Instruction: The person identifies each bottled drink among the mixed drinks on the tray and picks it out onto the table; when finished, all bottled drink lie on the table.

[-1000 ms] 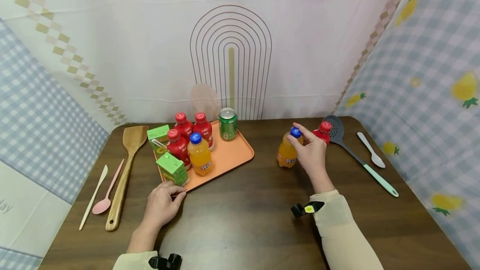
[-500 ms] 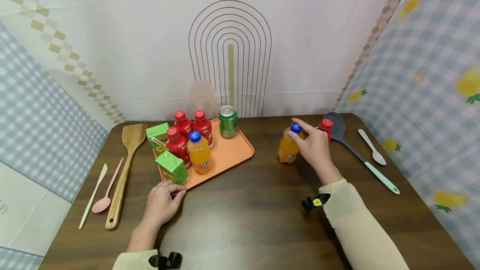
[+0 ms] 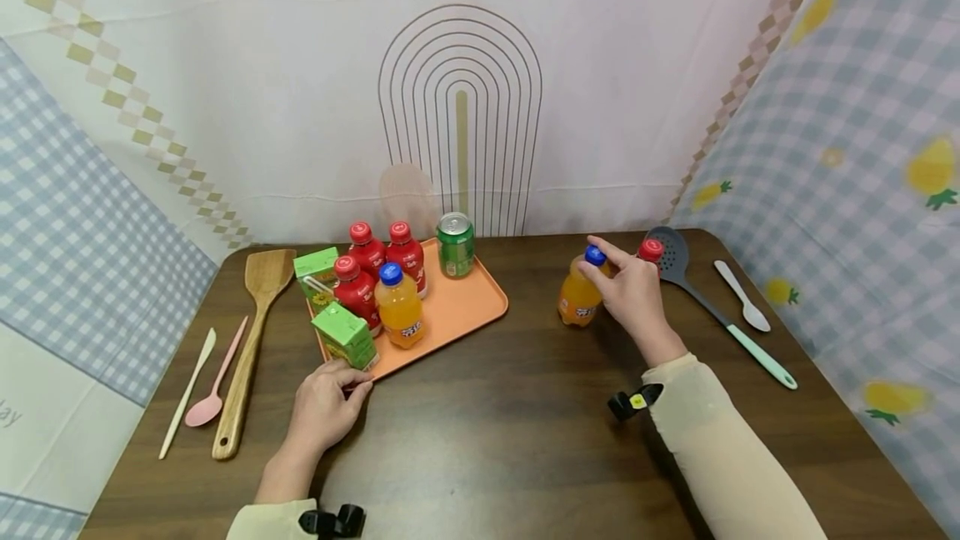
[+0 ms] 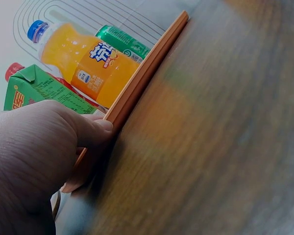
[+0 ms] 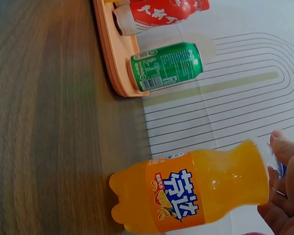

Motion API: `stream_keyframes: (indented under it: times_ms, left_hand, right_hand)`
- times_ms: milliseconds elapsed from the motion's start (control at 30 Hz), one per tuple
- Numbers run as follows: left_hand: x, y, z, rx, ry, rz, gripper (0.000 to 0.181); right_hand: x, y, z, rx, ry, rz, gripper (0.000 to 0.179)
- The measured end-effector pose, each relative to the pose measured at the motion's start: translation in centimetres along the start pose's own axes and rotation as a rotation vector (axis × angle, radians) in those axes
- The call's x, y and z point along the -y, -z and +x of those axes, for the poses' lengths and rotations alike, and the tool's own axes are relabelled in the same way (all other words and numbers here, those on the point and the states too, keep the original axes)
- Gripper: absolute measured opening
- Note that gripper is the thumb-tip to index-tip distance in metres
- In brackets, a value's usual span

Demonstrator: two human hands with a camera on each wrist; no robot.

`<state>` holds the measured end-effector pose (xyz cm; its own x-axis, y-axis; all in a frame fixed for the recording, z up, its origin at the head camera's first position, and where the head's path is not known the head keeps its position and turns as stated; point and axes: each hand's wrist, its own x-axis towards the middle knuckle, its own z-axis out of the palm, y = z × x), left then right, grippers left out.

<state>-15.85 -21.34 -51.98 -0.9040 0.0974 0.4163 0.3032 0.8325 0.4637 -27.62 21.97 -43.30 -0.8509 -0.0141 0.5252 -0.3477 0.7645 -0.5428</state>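
Right hand (image 3: pixel 633 297) pinches the orange Fanta bottle (image 3: pixel 578 298) high, around its capped neck, right of the orange tray (image 3: pixel 461 311) and apart from it. So small a hold could let the bottle swing or slip. Left hand (image 3: pixel 324 413) pinches the tray's near edge; a tug there could topple the near green drink carton (image 3: pixel 347 337).

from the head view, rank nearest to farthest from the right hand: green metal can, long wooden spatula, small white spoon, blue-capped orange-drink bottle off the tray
1. Blue-capped orange-drink bottle: pinched by the right hand
2. Small white spoon: right of the hand
3. Green metal can: left, on the orange tray
4. Long wooden spatula: far left, past the tray
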Motion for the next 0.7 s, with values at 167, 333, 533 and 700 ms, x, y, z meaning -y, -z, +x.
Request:
stream_keyframes:
  times_ms: [167, 333, 533, 700]
  left_hand:
    - [0.01, -0.05, 0.04, 0.004, 0.006, 0.0, 0.007]
    - [-0.01, 0.01, 0.07, 0.002, 0.006, 0.0, 0.007]
    - [-0.1, 0.13, -0.01, 0.01, 0.012, -0.002, 0.008]
    - [-0.25, 0.2, -0.07, 0.013, 0.012, -0.006, 0.008]
  right_hand:
    - [-0.27, 0.31, 0.18, 0.032, -0.044, -0.006, 0.046]
    - [-0.33, 0.55, 0.4, 0.049, -0.055, -0.017, 0.048]
    - [-0.51, 0.57, 0.51, 0.046, -0.058, -0.026, 0.049]
    - [-0.55, 0.52, 0.38, 0.037, -0.059, -0.03, 0.048]
